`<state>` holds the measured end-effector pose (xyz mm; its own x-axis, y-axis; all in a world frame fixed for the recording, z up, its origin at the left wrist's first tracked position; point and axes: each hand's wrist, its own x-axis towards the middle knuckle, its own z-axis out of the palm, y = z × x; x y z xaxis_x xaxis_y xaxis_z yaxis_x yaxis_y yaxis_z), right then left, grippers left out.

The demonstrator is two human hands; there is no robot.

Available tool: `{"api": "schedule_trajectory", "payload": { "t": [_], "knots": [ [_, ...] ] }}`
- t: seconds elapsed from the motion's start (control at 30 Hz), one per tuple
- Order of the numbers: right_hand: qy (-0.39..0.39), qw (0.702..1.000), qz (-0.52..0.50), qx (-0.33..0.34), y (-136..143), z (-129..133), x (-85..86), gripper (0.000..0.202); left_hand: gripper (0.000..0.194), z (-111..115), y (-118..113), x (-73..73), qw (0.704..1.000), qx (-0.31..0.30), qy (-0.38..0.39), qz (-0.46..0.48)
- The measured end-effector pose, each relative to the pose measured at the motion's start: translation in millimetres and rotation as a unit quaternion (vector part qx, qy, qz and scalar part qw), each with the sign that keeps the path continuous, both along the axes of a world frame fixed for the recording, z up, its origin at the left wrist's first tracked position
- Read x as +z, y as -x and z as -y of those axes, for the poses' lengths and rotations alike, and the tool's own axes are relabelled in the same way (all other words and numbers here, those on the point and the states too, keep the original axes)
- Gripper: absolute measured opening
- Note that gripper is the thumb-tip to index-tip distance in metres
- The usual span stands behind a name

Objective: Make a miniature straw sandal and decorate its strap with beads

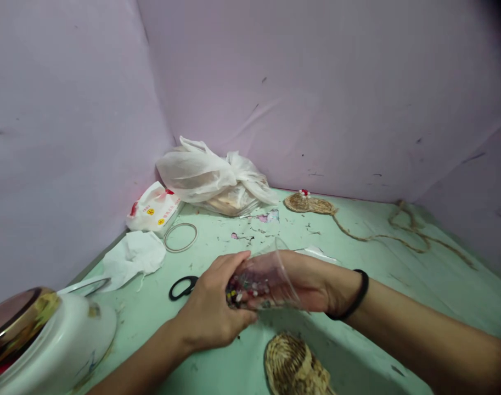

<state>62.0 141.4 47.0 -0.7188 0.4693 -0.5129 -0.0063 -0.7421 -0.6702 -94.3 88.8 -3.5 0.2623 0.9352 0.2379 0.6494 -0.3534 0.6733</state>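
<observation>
While one clear plastic cup (270, 277) lies tilted between the person's two hands, just above the pale green surface (398, 269), the left grip (217, 307) is clasped around its base. Small mixed-colour beads (236, 296) sit at that end, too bunched and blurred to count. At the mouth end, the right grip (308, 282) shows partly through the plastic; whether its fingers are inside or behind the cup, and whether they pinch anything, I cannot tell. One black band (364, 288) circles that wrist.

Two straw pieces are visible: the far one (302, 204) carries one red-and-white cluster and trails one cord (359, 238); the near one (293, 362) is cut off by the bottom edge. One black loop handle (191, 283) runs out of sight behind the left grip. Farther left are one metal ring (181, 250), one crumpled paper (135, 255), one packet (155, 208) and one knotted bag (217, 175), its contents obscured. One white pot (97, 323) is cropped at the left.
</observation>
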Motion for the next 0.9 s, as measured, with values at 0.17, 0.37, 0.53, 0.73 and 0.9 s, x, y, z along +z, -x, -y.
{"api": "schedule_trajectory", "payload": {
  "t": [0.17,0.37,0.53,0.73,0.9],
  "knots": [
    [0.05,0.993,0.016,-0.103,-8.0,-1.5,15.4,0.027,0.072,-2.7,0.0,-9.7,0.998,0.036,-0.029,0.029],
    [0.043,0.981,-0.014,-0.189,-12.5,-6.2,25.3,0.017,0.068,-3.8,-1.8,-17.3,0.986,0.087,0.016,0.14],
    [0.04,0.97,-0.066,-0.233,-17.5,-6.6,39.7,0.017,0.071,-9.1,-1.1,-16.5,0.967,0.113,0.08,0.216],
    [0.099,0.946,-0.125,-0.281,-37.1,18.4,42.6,0.019,0.062,-21.6,5.9,-23.8,0.982,0.186,0.026,0.016],
    [0.151,0.928,-0.112,-0.322,-52.7,52.0,22.3,0.017,0.05,-23.4,4.6,-22.8,0.973,0.203,0.003,-0.107]
  ]
}}
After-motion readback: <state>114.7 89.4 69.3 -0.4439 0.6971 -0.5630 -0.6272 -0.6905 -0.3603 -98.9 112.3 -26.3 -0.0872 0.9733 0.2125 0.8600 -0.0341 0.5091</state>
